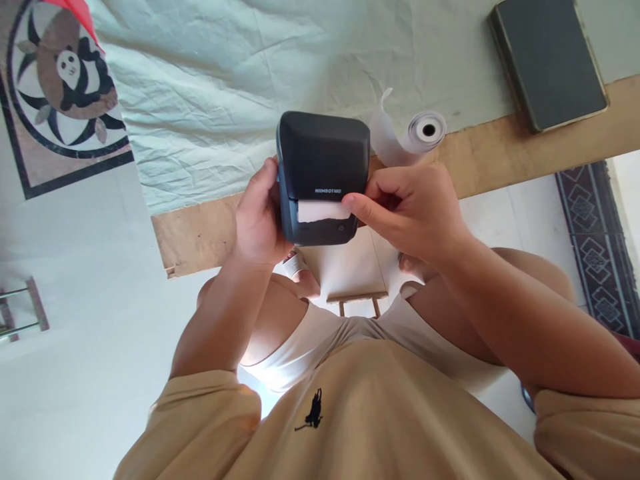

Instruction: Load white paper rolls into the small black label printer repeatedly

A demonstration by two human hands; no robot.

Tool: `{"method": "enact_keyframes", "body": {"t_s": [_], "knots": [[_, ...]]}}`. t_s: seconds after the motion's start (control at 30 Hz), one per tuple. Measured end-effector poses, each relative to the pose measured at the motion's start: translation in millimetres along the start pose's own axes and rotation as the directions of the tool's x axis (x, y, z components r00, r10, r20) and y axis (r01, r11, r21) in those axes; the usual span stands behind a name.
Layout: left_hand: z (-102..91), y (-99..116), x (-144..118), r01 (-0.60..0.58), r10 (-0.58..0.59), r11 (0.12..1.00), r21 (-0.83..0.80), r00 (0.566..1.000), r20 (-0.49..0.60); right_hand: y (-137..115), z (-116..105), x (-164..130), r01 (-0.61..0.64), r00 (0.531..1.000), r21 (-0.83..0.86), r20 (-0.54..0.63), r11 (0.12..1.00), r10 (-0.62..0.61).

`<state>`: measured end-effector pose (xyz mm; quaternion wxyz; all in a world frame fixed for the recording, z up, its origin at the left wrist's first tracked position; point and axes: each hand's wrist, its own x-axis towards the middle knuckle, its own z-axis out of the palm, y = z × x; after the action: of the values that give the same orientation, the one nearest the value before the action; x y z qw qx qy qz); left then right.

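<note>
At the far left, a round panda picture [65, 80] in a dark frame lies on the pale floor, a red corner overlapping its top. Right of it a wrinkled pale cloth [210, 93] covers a wooden board [200, 233], whose bare brown edge runs from lower left up toward the right.

The left hand [257, 220] is closed on the left side of a dark label printer [323, 177], palm against the case, thumb up along its left edge; the fingers wrap behind and are hidden. The printer is held up off the board, in the middle of the view, between the two hands and above the person's knees. It is a rounded block whose longer side runs up and down in the picture, tilted only slightly; the closed lid points away, toward the cloth, and the front face with its brand lettering and paper slot faces the person. A short white label strip [323, 211] sticks out of the slot, lying crosswise.

The right hand [410, 210] reaches in from the right, fingers curled narrow, thumb and forefinger pinching the right end of the strip.

Behind the printer's right shoulder a white paper roll [425, 130] rests on the board's edge, core facing the camera, a loose tail curling up to its left. Farther right lies a dark flat case [547, 60], partly on the cloth.
</note>
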<state>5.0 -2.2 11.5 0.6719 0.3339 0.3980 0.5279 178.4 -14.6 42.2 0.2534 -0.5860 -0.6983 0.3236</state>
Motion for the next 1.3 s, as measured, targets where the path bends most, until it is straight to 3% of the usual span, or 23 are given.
{"method": "enact_keyframes", "body": {"t_s": [0.1, 0.23, 0.4, 0.53, 0.67, 0.77, 0.97, 1.17, 1.3], "knots": [[-2.0, 1, -1, -0.021, 0.032, 0.995, -0.094, 0.992, 0.124, 0, -1, -3, 0.11, 0.985, -0.062, -0.129, 0.992, -0.118], [-7.7, 1, -2, -0.041, 0.056, 0.997, -0.068, 0.968, 0.243, -4, -5, -5, 0.21, 0.936, 0.017, -0.291, 0.978, -0.196], [-8.0, 2, -3, -0.022, 0.028, 0.999, -0.033, 0.98, 0.196, -4, -5, -3, 0.27, 0.921, 0.11, -0.318, 0.957, -0.223], [-4.9, 1, -4, -0.024, 0.02, 1.0, 0.016, 0.984, 0.175, -3, 1, 0, 0.338, 0.908, -0.143, -0.211, 0.93, -0.362], [-3.0, -1, -7, -0.05, 0.038, 0.996, 0.069, 0.986, 0.161, -13, 3, 2, 0.095, 0.989, -0.35, -0.077, 0.932, -0.13], [-4.3, -2, -8, -0.052, 0.036, 0.994, 0.096, 0.985, 0.167, -20, 2, 3, -0.028, 0.999, -0.438, -0.038, 0.899, 0.013], [-11.2, -3, -6, -0.06, 0.027, 0.99, 0.127, 0.969, 0.246, -15, -4, 5, 0.071, 0.997, -0.479, 0.033, 0.875, -0.063], [-10.2, -3, -6, -0.071, 0.05, 0.993, 0.09, 0.975, 0.218, -16, -14, -1, 0.21, 0.974, -0.348, -0.006, 0.914, -0.226], [-10.3, -4, -4, -0.094, 0.08, 0.993, 0.066, 0.978, 0.193, -8, -24, -3, 0.273, 0.952, 0.002, -0.143, 0.962, -0.27]]}}
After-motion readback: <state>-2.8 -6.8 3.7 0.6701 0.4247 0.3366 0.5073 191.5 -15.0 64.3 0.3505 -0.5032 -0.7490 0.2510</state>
